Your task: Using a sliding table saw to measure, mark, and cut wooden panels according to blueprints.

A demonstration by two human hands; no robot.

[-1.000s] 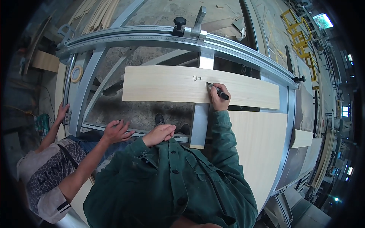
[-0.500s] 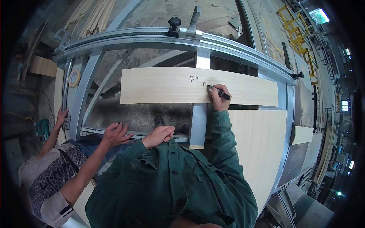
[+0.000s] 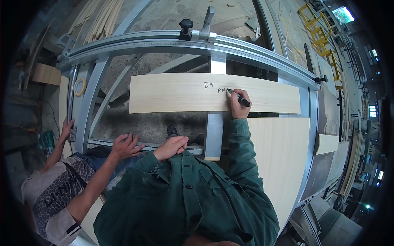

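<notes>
A pale wood-grain board (image 3: 176,92) lies across the grey metal frame of a sliding saw table, with dark handwriting near its middle. My right hand (image 3: 239,102) grips a black marker (image 3: 243,101), its tip touching the board just right of the lower line of writing. In front of my jacket, my left hand (image 3: 171,148) is closed, its fingers curled together; whatever they may hold is hidden. A larger pale panel (image 3: 279,164) lies to the right, below the marked board.
Along the far side runs a metal fence rail (image 3: 143,45) with a black knob (image 3: 186,26). A co-worker (image 3: 61,192) is at the left, one hand on the frame, the other near my left hand. A tape roll (image 3: 79,87) sits on the left beam.
My right hand has shifted slightly right with the marker, and a further stroke has been added to the lower line of writing. My left hand stays where it was.
</notes>
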